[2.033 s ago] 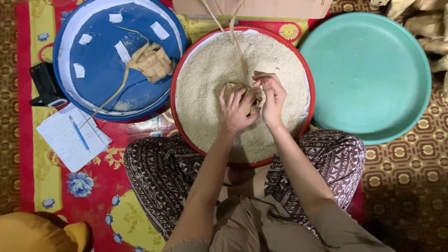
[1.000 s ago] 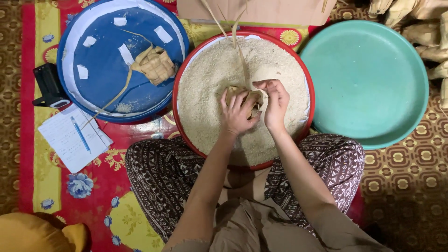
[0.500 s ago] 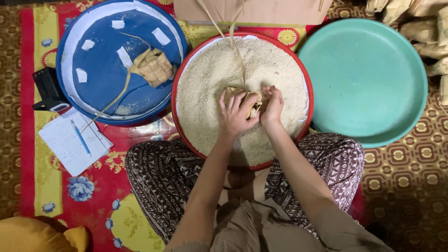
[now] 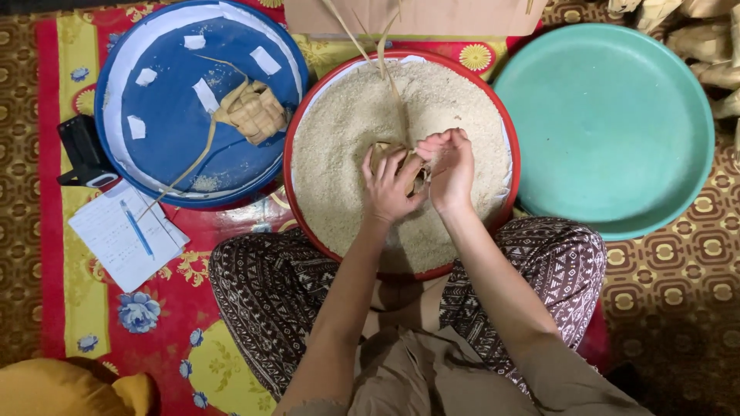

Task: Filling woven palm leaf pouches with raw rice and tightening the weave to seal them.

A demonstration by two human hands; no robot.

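At the mat's (image 4: 46, 154) left edge lie a black device (image 4: 83, 152) and a notepad (image 4: 127, 235) with a blue pen (image 4: 136, 228), near the blue tray (image 4: 146, 166). A finished woven pouch (image 4: 253, 112) rests in that tray, its leaf strip trailing over the rim, apart from the grain. The red tray (image 4: 509, 139) of rice (image 4: 339, 154) sits against the knees, within easy reach. Over its middle the left hand (image 4: 388, 189) curls round a second pouch (image 4: 401, 166), seemingly to hold its mouth up. The right hand (image 4: 451, 169), fingers bunched together, hovers just beside that opening, apparently dropping rice in. The teal tray (image 4: 609, 123) stands bare at right.
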